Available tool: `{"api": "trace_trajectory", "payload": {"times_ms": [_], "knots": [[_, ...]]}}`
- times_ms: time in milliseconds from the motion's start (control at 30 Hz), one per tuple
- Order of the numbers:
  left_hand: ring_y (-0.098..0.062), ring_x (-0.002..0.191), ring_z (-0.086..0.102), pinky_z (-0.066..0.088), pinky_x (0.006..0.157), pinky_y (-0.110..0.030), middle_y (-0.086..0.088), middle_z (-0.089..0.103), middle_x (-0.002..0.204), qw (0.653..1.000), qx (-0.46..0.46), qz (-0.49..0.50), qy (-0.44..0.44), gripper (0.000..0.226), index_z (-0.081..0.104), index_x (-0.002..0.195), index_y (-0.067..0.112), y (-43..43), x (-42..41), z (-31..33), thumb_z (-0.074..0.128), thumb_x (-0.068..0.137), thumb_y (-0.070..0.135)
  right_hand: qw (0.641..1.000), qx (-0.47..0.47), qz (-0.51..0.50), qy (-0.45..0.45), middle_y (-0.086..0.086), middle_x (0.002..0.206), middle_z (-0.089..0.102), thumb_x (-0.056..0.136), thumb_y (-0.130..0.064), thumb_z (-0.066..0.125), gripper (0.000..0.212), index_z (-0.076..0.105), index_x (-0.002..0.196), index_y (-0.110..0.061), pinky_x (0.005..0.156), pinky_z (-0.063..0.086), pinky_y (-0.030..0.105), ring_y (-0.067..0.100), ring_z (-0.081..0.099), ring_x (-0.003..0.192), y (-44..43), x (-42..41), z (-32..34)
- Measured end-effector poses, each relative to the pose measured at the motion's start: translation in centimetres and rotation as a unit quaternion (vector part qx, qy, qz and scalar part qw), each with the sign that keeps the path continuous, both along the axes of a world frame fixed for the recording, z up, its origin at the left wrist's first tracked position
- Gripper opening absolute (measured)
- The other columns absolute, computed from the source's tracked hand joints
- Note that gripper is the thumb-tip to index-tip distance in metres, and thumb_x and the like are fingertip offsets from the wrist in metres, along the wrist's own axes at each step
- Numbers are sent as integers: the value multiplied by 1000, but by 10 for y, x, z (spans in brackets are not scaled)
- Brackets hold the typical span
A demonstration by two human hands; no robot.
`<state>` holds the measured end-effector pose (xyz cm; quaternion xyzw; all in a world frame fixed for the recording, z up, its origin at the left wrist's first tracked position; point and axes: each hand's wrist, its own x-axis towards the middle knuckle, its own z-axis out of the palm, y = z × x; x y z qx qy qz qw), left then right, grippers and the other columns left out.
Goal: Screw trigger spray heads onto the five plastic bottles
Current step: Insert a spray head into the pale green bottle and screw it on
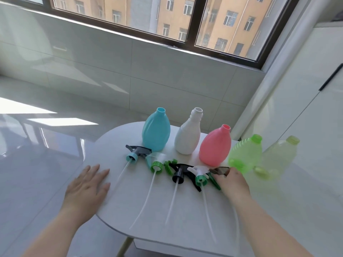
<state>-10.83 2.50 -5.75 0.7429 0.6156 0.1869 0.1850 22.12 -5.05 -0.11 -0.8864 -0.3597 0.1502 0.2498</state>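
Note:
Five open-necked bottles stand in a row at the back of the white table (118, 199): blue (156, 132), white (187, 136), pink (215, 145), clear green (243, 154) and pale yellow-green (278, 156). In front of them lie spray heads with long dip tubes: black with a teal collar (136, 152), clear with a green collar (156, 162), black with a green trigger (179, 172) and white with a green collar (199, 174). My right hand (232, 182) curls its fingers onto a dark spray head (219, 170) near the green bottle. My left hand (89, 184) lies flat on the table, fingers apart.
The small table has a rounded edge on the left and front, with glossy floor tiles (37, 164) below. A white cabinet (306, 89) stands close on the right. A tiled wall and a window (167, 19) are behind the table.

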Motion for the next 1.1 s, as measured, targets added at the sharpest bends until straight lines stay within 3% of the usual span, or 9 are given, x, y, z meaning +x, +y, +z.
{"api": "trace_trajectory", "payload": {"times_ms": [133,233,300,467,600,767,867,1000,1100], "knots": [[-14,141,4,6,113,-33,3,15,152,1000,-7,4,6,43,29,135,30,-2,0,3,32,92,33,999,-31,12,24,12,106,62,80,-40,55,38,56,106,-12,75,44,31,31,55,97,2,5,-3],[-15,141,8,5,113,-34,1,20,151,1000,-6,7,5,41,33,133,27,-3,3,7,32,93,29,998,-13,7,58,4,73,56,77,-36,61,19,57,70,-19,52,33,26,24,50,73,-1,7,5],[-19,139,18,6,112,-37,-3,30,148,999,0,31,-22,37,42,129,21,-6,6,13,35,92,24,996,7,-10,89,2,60,47,77,-31,63,28,49,59,-13,48,26,26,20,43,59,-8,12,10],[-44,103,54,36,91,-51,-24,61,112,984,112,75,-117,21,62,102,3,-24,20,42,51,84,3,949,139,4,284,3,67,55,81,-18,61,13,56,79,-6,52,33,23,16,45,57,-36,26,37],[-26,77,52,38,72,-36,-13,66,98,975,142,-15,-169,15,65,90,15,-46,64,76,56,82,6,873,295,3,389,-2,59,59,83,-13,56,7,58,76,-12,50,39,19,12,53,54,-70,60,60],[-7,82,59,39,67,-3,23,61,83,947,104,-188,-240,37,54,74,44,-70,166,117,58,80,8,772,464,-31,433,-10,55,68,86,-13,49,12,59,80,-15,43,43,13,4,60,48,-112,113,68],[10,86,51,35,69,4,29,56,86,926,79,-280,-239,30,56,81,43,-80,242,126,56,82,12,746,511,-58,422,-12,59,70,87,-14,47,15,60,81,-18,45,43,12,2,60,51,-133,141,53],[-4,98,47,31,85,-9,10,51,108,907,50,-334,-250,33,51,117,20,-83,338,125,53,85,15,735,547,-91,390,-14,62,69,87,-17,49,14,61,80,-22,50,44,14,2,60,55,-148,171,41],[-5,105,35,20,78,-5,6,41,117,904,77,-336,-251,46,37,129,16,-80,390,124,53,85,18,729,565,-93,375,-15,63,69,86,-17,50,14,61,80,-22,51,45,14,2,61,57,-151,184,37]]}}
